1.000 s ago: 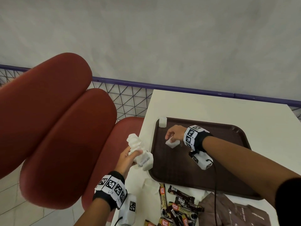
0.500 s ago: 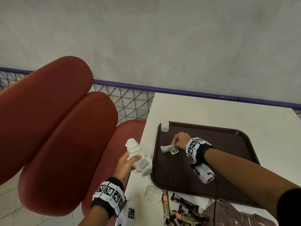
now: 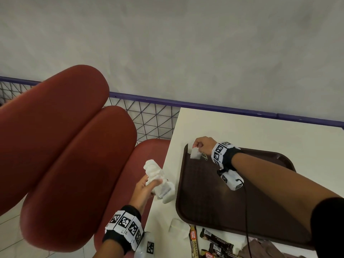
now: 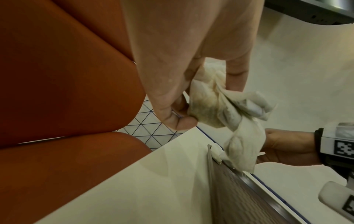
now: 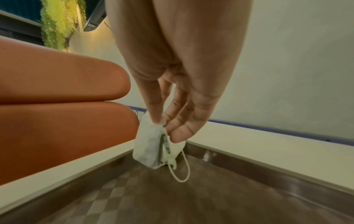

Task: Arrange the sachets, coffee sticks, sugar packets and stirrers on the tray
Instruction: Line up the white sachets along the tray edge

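Now the right hand [image 5: 172,91] pinches a white paper tea sachet [image 5: 151,145] (string dangling) below its fingertips, over the dark brown plastic tray [image 3: 214,202]; the left hand [image 3: 143,190] grips a crumpled bunch of white sachets [image 3: 158,177].

The rectangular brown plastic tray [image 3: 214,205] lies on the pale tabletop [image 3: 251,131], near its left edge. The padded red bench seat [image 3: 61,146] stands left of the table. The right hand [image 3: 202,147] holds one white paper tea sachet [image 3: 195,155] over the tray's far-left corner. The left hand [image 3: 143,192] holds a bunch of white paper sachets [image 3: 158,180] just left of the tray. Printed coffee sticks [image 3: 214,244] lie on the table before the tray's near edge.
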### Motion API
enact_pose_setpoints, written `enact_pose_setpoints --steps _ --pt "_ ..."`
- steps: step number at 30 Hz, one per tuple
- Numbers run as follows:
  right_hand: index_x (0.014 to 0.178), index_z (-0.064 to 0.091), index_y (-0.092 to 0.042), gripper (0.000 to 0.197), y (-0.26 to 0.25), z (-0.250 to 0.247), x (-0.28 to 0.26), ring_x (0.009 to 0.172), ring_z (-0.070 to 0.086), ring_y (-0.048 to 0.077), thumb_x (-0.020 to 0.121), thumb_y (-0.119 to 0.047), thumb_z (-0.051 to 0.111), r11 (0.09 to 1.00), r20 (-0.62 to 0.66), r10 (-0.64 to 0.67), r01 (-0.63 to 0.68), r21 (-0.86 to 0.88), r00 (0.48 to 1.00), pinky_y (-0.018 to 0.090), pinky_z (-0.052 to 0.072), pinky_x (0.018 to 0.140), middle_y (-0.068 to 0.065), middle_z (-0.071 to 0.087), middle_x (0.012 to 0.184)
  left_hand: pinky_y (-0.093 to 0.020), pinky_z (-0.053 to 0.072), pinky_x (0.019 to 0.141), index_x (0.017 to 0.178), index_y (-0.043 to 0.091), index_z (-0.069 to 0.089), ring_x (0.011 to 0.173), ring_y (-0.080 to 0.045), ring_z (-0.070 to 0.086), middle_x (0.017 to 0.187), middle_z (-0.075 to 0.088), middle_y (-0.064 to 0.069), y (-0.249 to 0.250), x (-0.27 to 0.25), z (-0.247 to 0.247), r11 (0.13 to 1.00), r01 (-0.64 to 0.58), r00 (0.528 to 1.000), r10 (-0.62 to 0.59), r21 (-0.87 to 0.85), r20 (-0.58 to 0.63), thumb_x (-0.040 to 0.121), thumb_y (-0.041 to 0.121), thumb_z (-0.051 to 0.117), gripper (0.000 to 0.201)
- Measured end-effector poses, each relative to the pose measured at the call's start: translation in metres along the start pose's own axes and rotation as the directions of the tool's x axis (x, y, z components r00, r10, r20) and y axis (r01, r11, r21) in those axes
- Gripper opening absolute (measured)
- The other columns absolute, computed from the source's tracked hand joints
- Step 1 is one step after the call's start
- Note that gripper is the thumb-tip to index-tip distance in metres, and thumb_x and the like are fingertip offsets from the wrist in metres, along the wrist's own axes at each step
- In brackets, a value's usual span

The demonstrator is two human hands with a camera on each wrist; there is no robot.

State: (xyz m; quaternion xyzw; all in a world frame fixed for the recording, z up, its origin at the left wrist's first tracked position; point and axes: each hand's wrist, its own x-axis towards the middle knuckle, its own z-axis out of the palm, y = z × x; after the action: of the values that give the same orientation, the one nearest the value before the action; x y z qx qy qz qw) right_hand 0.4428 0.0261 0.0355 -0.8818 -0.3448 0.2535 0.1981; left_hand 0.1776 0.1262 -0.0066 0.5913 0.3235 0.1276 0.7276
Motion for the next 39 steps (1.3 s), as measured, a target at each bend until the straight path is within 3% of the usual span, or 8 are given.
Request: enact_pose_setpoints --steps 4,6,17,22,25,30,35,39 --pt "0.108 0.064 0.000 0.032 -0.009 0.005 0.013 0.091 0.050 0.017 0.082 0.010 0.050 1.000 0.080 -0.015 0.016 -0.020 0.997 0.018 0.041 0.063 0.004 0.054 0.096 -0.042 0.051 0.084 0.102 0.015 0.067 0.096 -0.030 0.066 0.100 0.071 -0.013 0.002 0.001 -0.003 1.000 0.010 1.000 -0.010 -0.006 -0.012 0.056 0.040 0.068 0.053" --pt "0.108 0.064 -0.002 0.032 -0.010 0.010 0.021 0.097 0.055 0.020 0.082 0.010 0.051 0.999 0.084 0.008 -0.004 -0.045 0.996 0.021 0.042 0.069 0.007 0.058 0.103 -0.041 0.051 0.082 0.102 0.015 0.067 0.095 -0.030 0.066 0.100 0.071 -0.014 0.002 0.001 -0.005 1.000 0.009 1.000 -0.009 -0.008 -0.014 0.057 0.039 0.068 0.051" --pt "0.113 0.058 -0.005 0.034 -0.002 0.025 0.042 0.107 0.056 0.033 0.088 0.007 0.039 0.988 -0.169 0.129 -0.141 -0.059 0.977 0.031 0.044 0.085 0.018 0.057 0.119 -0.034 0.048 0.071 0.093 0.015 0.067 0.081 -0.020 0.063 0.083 0.070 -0.005 0.005 0.002 -0.009 1.000 0.022 1.000 -0.022 -0.008 0.005 0.058 0.035 0.069 0.041" --pt "0.113 0.057 -0.005 0.032 -0.004 0.030 0.026 0.112 0.050 0.029 0.085 0.006 0.045 1.000 -0.179 0.019 -0.021 -0.009 0.984 0.032 0.041 0.092 0.016 0.053 0.120 -0.038 0.046 0.075 0.093 0.018 0.068 0.083 -0.024 0.060 0.088 0.068 -0.008 0.005 0.002 -0.005 0.999 0.050 0.999 -0.050 0.002 -0.003 0.064 0.031 0.068 0.031" --pt "0.106 0.061 -0.004 0.025 -0.011 0.036 0.000 0.093 0.050 0.020 0.086 0.003 0.049 0.988 -0.174 -0.133 0.145 0.057 0.976 0.023 0.039 0.082 0.010 0.055 0.106 -0.040 0.049 0.078 0.097 0.018 0.067 0.088 -0.026 0.062 0.094 0.068 -0.010 0.005 0.000 -0.001 0.998 0.068 0.998 -0.068 -0.012 -0.017 0.069 0.027 0.065 0.030" --pt "0.101 0.063 -0.002 0.014 -0.028 0.049 -0.056 0.070 0.048 0.000 0.089 -0.006 0.056 0.911 -0.086 -0.259 0.273 0.309 0.962 0.003 0.039 0.065 -0.003 0.057 0.086 -0.040 0.052 0.078 0.109 0.016 0.062 0.093 -0.025 0.064 0.103 0.068 -0.010 0.007 -0.007 0.011 0.996 0.085 0.996 -0.085 -0.012 -0.008 0.088 0.012 0.057 0.021" --pt "0.109 0.056 -0.008 0.023 -0.037 0.065 -0.102 0.081 0.053 0.011 0.090 -0.020 0.058 0.857 0.192 -0.246 0.120 0.501 0.950 0.018 0.047 0.064 0.003 0.055 0.093 -0.038 0.056 0.069 0.116 0.013 0.059 0.096 -0.029 0.064 0.108 0.066 -0.012 0.011 -0.016 0.024 0.993 0.102 0.995 -0.102 -0.062 -0.007 0.089 0.009 0.056 0.027" --pt "0.114 0.048 -0.007 0.030 -0.033 0.069 -0.122 0.080 0.053 0.008 0.090 -0.021 0.058 0.811 0.237 -0.176 0.005 0.585 0.955 0.019 0.046 0.066 -0.003 0.055 0.084 -0.037 0.055 0.066 0.119 0.012 0.056 0.097 -0.030 0.063 0.111 0.064 -0.013 0.011 -0.020 0.032 0.993 0.101 0.995 -0.100 -0.053 0.008 0.089 0.008 0.055 0.030"
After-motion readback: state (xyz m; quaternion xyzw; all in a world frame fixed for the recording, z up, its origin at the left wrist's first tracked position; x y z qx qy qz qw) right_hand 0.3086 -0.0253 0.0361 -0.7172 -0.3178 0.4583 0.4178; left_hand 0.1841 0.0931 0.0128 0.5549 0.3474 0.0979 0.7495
